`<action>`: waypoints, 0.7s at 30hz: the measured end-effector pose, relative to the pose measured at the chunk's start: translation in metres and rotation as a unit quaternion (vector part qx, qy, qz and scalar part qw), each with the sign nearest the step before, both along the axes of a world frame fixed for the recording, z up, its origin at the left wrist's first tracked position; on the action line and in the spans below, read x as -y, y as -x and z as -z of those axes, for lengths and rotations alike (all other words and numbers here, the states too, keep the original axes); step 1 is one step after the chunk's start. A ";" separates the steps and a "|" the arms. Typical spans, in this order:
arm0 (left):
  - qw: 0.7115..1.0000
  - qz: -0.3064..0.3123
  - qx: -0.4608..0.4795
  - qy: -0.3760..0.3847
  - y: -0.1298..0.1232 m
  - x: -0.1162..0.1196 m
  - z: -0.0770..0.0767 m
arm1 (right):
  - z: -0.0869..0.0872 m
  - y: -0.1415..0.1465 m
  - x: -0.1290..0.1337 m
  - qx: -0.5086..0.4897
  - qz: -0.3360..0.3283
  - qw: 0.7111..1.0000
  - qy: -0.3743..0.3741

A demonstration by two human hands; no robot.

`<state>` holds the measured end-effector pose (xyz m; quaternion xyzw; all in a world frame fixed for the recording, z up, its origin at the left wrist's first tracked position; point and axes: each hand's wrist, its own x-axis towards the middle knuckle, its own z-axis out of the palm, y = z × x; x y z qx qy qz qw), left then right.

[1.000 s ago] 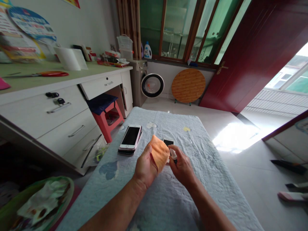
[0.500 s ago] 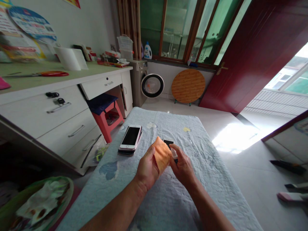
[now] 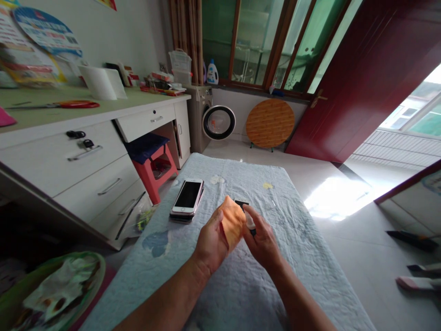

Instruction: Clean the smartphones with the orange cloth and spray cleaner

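Observation:
An orange cloth (image 3: 233,223) is wrapped over something hidden between my hands, above a table with a light blue patterned cover (image 3: 241,285). My left hand (image 3: 212,239) grips the cloth from the left, thumb on top. At its right edge my right hand (image 3: 261,236) has its fingers curled against the cloth; whether they pinch it is hard to make out. Partly behind my right fingers lie a phone (image 3: 242,202) and a small white and dark object (image 3: 250,223). To the left rests a stack of phones, a white one (image 3: 188,196) on top.
A white desk (image 3: 151,108) with a pair of scissors (image 3: 76,105) runs along the left. Below it stand a red stool (image 3: 151,172) and a waste basket (image 3: 99,276). A washing machine (image 3: 198,110) has its door open at the back.

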<state>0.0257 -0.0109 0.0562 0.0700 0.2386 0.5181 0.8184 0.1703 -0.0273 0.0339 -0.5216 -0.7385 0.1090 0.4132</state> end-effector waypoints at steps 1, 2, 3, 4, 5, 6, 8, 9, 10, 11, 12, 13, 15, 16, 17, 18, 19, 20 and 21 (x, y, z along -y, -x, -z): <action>1.000 0.002 0.004 -0.002 0.000 0.000 0.000 | 0.000 -0.001 0.000 -0.001 -0.001 1.000 -0.004; 1.000 0.004 0.008 -0.003 0.000 0.001 0.000 | 0.000 -0.001 0.000 -0.002 0.001 1.000 -0.007; 1.000 0.005 0.010 -0.005 0.000 0.001 0.000 | 0.000 -0.002 -0.001 -0.002 0.006 1.000 -0.009; 1.000 0.007 0.011 -0.005 0.000 0.001 0.000 | -0.001 -0.002 -0.001 -0.001 0.015 1.000 -0.009; 1.000 0.011 0.013 -0.006 0.000 0.001 0.001 | -0.001 -0.003 0.000 -0.001 0.024 1.000 -0.008; 1.000 0.014 0.013 -0.007 0.000 0.001 0.001 | -0.001 -0.003 0.000 0.000 0.035 0.999 -0.008; 1.000 0.018 0.013 -0.006 0.000 0.001 0.001 | -0.002 -0.004 0.001 0.003 0.053 0.999 -0.010; 1.000 0.018 0.012 -0.007 0.000 0.001 0.000 | -0.002 -0.005 0.001 0.004 0.058 0.998 -0.011; 1.000 0.017 0.010 -0.006 0.000 0.001 0.000 | -0.002 -0.005 0.001 0.003 0.059 0.998 -0.013; 1.000 0.016 0.008 -0.005 0.000 0.001 -0.001 | -0.001 -0.005 0.001 0.001 0.056 0.998 -0.014; 1.000 0.015 0.005 -0.005 0.001 0.001 -0.002 | -0.001 -0.005 0.001 -0.001 0.050 0.999 -0.013; 1.000 0.015 0.003 -0.006 0.001 0.000 -0.002 | 0.000 -0.005 0.000 -0.003 0.041 0.999 -0.010; 1.000 0.010 -0.001 -0.007 0.003 -0.001 -0.003 | 0.000 -0.005 0.000 -0.004 0.022 1.000 -0.006; 1.000 0.006 -0.003 -0.008 0.003 -0.002 -0.004 | 0.000 -0.005 -0.001 0.000 0.013 1.000 -0.003; 1.000 0.001 -0.005 -0.008 0.004 -0.002 -0.004 | 0.000 -0.004 -0.001 0.005 0.007 1.000 0.002; 1.000 -0.004 -0.008 -0.008 0.005 -0.003 -0.004 | 0.000 -0.004 0.000 0.009 0.003 1.000 0.008; 1.000 -0.008 -0.010 -0.008 0.005 -0.004 -0.004 | -0.001 -0.004 0.000 0.013 0.002 1.000 0.016; 1.000 -0.009 -0.011 -0.011 0.006 -0.004 -0.004 | -0.001 -0.003 0.001 0.016 0.003 1.000 0.024; 1.000 -0.008 -0.010 -0.014 0.006 -0.005 -0.003 | -0.001 -0.003 0.001 0.017 0.006 0.999 0.029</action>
